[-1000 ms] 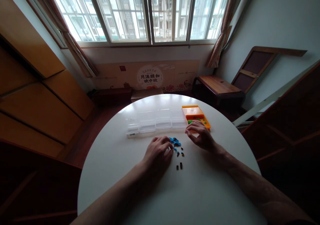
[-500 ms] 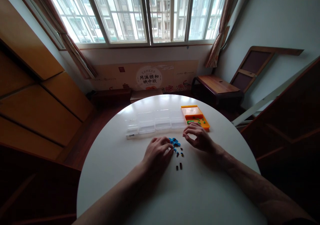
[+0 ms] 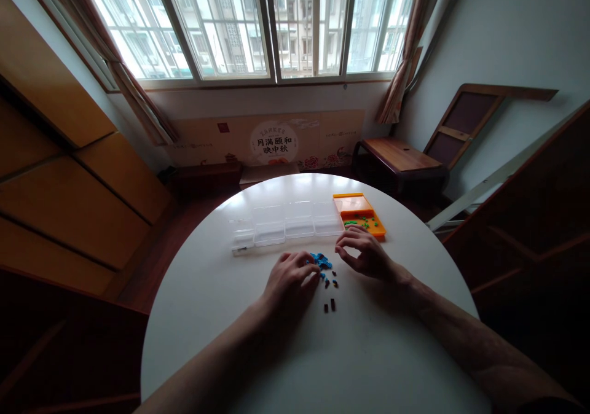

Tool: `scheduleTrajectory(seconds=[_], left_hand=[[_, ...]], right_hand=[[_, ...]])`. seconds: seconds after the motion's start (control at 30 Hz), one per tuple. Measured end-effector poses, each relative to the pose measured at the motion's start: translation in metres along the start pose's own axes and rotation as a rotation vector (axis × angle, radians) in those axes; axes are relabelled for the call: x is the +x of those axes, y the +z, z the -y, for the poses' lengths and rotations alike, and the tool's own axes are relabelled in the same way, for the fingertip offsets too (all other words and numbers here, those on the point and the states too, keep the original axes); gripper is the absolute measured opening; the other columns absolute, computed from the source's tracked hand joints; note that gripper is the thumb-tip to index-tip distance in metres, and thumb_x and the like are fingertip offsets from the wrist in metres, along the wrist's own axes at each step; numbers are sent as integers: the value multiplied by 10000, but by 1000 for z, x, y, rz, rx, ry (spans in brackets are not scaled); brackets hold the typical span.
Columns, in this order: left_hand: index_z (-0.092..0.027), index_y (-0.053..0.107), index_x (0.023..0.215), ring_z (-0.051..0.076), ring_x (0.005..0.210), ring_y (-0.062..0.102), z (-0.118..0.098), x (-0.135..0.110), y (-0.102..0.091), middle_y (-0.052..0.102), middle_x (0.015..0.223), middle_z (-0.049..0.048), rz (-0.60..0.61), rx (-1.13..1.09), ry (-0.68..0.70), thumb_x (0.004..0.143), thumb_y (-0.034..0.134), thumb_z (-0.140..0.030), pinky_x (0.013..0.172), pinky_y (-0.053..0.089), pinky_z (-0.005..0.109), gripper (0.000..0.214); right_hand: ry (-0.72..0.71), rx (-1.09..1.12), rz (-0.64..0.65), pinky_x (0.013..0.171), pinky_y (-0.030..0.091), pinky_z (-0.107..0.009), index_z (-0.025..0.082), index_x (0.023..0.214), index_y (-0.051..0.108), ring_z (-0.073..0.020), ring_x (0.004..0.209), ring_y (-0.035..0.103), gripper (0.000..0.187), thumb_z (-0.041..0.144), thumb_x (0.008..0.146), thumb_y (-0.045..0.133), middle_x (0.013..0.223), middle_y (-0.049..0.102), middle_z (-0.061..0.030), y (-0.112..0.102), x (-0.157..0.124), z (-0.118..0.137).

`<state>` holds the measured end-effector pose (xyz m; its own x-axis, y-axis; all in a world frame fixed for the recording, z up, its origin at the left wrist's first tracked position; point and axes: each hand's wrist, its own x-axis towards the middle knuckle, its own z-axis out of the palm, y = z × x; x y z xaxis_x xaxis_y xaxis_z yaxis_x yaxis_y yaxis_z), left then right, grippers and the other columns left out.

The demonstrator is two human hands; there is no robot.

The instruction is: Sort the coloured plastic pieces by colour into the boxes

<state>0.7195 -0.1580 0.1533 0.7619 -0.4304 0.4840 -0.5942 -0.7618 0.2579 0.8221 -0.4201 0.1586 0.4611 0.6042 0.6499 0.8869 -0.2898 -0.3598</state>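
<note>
My left hand (image 3: 291, 277) lies palm down on the white table at the left edge of a small heap of blue building-block pieces (image 3: 321, 260). Its fingers are bent but apart, the tips close to the blue pieces and partly hiding them. To the heap's right, my right hand (image 3: 366, 254) hovers low with curled fingers, a gap showing between thumb and forefinger and nothing visible in it. Several tiny dark and blue pieces (image 3: 327, 283) lie just below the heap. Nearer me stand two dark brown blocks (image 3: 332, 304).
An orange box (image 3: 378, 230) with its lid up holds several small green pieces (image 3: 365, 220), just beyond my right hand. A row of clear plastic boxes (image 3: 270, 236) adjoins it on the left. The round table (image 3: 207, 328) curves away on both sides.
Both hands keep nearly the same pose beside the blue heap. The whole view has shifted very slightly; no piece has visibly been picked up or moved.
</note>
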Motion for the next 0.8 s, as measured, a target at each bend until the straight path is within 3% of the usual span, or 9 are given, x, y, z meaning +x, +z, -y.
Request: scheduleTrajectory(seconds=[0.3,0.4,0.5,0.8], left_hand=[[-237,763,991,192,948,723,-2,2,-2,770,1074,48,3,-11,-1,1092,606,-275,922,470,382,191],[-237,766,993,178,904,731,-5,4,-5,763,1074,47,-71,-145,-81,1070,657,-301,929,492,384,147],[-223,773,987,143,781,692,-8,5,-6,745,1075,61,-104,-341,-178,1051,695,-342,881,538,369,156],[-199,808,985,175,851,671,-13,7,-2,724,1065,115,-82,-598,-236,1037,712,-417,718,570,298,244]], right_hand=[[-49,34,16,909,556,-410,239,908,712,-209,840,683,140,209,1037,667,894,761,-37,-2,3,9],[-119,70,48,895,567,-399,248,1027,727,-219,882,707,25,231,1009,730,954,789,-44,-2,5,19],[-181,98,82,907,582,-398,258,1132,723,-228,910,734,170,311,988,796,996,804,-51,-1,7,28],[-215,107,113,1024,586,-403,275,1126,730,-188,872,769,67,258,1072,694,1007,824,-20,3,2,29]])
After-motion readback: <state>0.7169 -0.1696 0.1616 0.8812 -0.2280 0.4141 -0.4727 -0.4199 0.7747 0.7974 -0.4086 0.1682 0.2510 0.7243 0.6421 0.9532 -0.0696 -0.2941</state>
